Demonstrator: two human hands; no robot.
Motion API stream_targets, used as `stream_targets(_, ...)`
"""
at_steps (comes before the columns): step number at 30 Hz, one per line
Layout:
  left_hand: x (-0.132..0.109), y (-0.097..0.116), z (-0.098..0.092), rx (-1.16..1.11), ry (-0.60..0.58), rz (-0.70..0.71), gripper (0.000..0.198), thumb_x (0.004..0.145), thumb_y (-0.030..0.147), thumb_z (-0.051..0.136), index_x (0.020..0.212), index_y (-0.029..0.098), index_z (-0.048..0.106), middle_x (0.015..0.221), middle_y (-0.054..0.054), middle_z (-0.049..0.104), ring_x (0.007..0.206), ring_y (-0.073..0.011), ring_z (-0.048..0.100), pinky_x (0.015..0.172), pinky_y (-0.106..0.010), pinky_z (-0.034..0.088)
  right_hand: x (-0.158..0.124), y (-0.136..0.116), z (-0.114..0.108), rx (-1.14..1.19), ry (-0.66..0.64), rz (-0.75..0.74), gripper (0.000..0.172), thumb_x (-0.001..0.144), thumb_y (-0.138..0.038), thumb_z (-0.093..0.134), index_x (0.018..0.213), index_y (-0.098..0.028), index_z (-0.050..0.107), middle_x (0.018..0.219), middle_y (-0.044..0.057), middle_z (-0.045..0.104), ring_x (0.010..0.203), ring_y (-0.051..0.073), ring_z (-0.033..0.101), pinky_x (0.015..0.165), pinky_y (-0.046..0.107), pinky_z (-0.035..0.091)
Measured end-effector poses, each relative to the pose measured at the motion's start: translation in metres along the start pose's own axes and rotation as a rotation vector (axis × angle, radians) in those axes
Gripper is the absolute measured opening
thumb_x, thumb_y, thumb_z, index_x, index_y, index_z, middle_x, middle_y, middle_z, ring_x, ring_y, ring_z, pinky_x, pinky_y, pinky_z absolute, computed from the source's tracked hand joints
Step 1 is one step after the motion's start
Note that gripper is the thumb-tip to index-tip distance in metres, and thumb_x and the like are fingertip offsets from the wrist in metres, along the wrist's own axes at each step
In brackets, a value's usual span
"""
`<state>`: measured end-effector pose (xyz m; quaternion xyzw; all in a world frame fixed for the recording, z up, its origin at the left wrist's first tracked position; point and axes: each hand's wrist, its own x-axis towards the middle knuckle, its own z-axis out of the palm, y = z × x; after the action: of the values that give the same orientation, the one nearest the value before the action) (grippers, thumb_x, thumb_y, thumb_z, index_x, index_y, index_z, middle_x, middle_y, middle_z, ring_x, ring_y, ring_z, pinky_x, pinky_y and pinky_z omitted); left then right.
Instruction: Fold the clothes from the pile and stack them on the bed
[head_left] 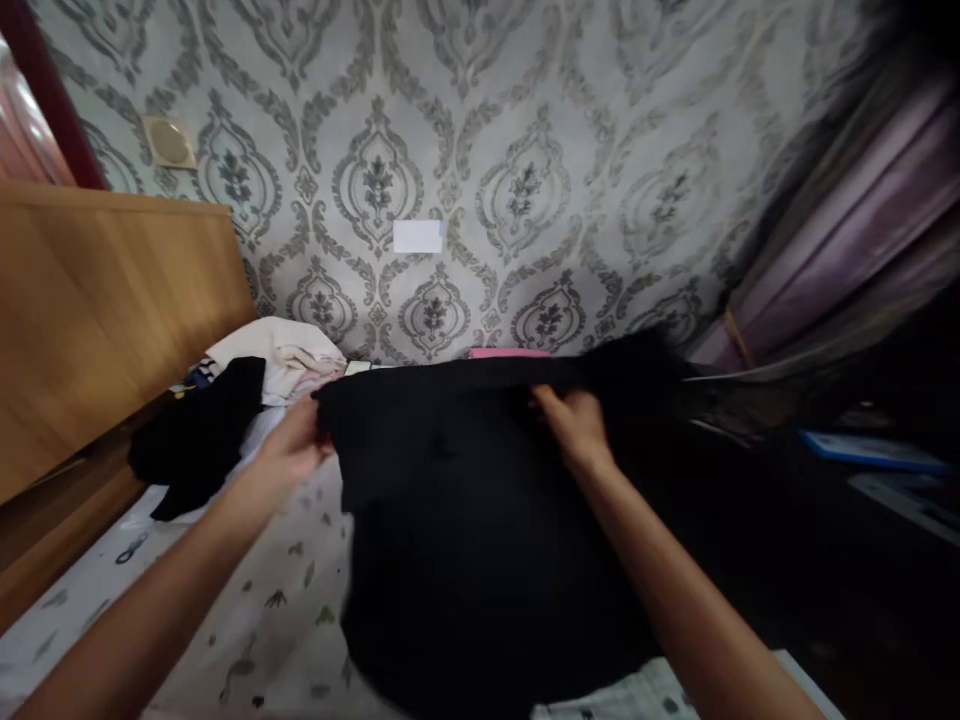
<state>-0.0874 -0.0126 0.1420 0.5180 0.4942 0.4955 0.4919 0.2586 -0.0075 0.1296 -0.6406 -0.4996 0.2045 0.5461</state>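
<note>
A large black garment point(450, 520) hangs spread out in front of me, its upper edge held up and its lower part reaching down over the patterned sheet. At its upper left corner, my left hand point(298, 438) is closed on the cloth, with the fingertips partly behind it. Further right along the upper edge, my right hand point(576, 425) pinches the fabric between thumb and fingers. A dark, blurred part of the cloth stretches to the right beyond that hand. Which kind of garment it is, I cannot tell.
White bedding with small printed figures point(277, 600) lies beneath. Left stand a wooden panel point(112, 310), a black cloth point(202, 440) and a pale crumpled cloth point(281, 350). A pink item point(510, 352) shows by the papered wall. Right are a purple curtain point(840, 240) and a blue-edged object point(874, 450).
</note>
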Motion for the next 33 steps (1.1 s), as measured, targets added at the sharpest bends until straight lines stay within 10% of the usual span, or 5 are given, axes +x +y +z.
stream_targets(8,0.03,-0.095,-0.078,-0.059,0.248,-0.332,0.036,0.069,0.021,0.07,0.1,0.023,0.052,0.085,-0.004,0.067,0.088,-0.0245,0.071,0.071,-0.033,0.056,-0.032,0.089,0.048,0.049,-0.287,0.397,0.029,0.09,-0.036,0.06,0.109,-0.015,0.062,0.106,0.015,0.068,0.079,0.02,0.073,0.052,0.023,0.057)
stream_targets(17,0.024,-0.118,-0.045,0.839,-0.161,0.107,0.062,0.067,0.052,0.07,0.123,0.026,0.059,0.102,-0.006,0.059,0.097,-0.0297,0.062,0.082,-0.043,0.053,-0.016,0.133,0.009,-0.462,-0.457,-0.197,0.039,0.09,-0.032,0.057,0.127,-0.023,0.065,0.128,0.011,0.063,0.118,0.027,0.062,0.102,0.044,0.05)
stream_targets(22,0.05,-0.105,-0.029,1.238,-0.327,0.228,0.028,0.074,0.034,0.06,0.1,0.027,0.067,0.101,-0.005,0.063,0.101,-0.0283,0.062,0.082,-0.036,0.05,0.025,0.152,0.011,-0.554,-0.375,-0.182,0.058,0.085,-0.025,0.061,0.142,-0.02,0.054,0.147,0.011,0.053,0.145,0.028,0.037,0.118,0.044,0.033)
stream_targets(28,0.121,-0.077,-0.007,0.622,-0.093,-0.029,0.015,0.068,0.024,0.059,0.082,0.021,0.054,0.064,0.001,0.056,0.06,-0.0202,0.064,0.061,-0.031,0.051,0.074,0.175,-0.005,-0.583,-0.134,0.046,0.064,0.088,-0.023,0.054,0.149,-0.011,0.042,0.15,0.019,0.048,0.135,0.031,0.05,0.111,0.047,0.042)
stream_targets(33,0.157,-0.067,0.012,0.241,0.12,0.024,0.026,0.073,0.022,0.054,0.098,0.021,0.048,0.08,0.001,0.057,0.08,-0.0146,0.065,0.08,-0.033,0.056,0.065,0.187,-0.014,-0.608,-0.141,0.035,0.052,0.087,-0.024,0.055,0.139,-0.014,0.056,0.136,0.016,0.061,0.116,0.027,0.063,0.102,0.041,0.048)
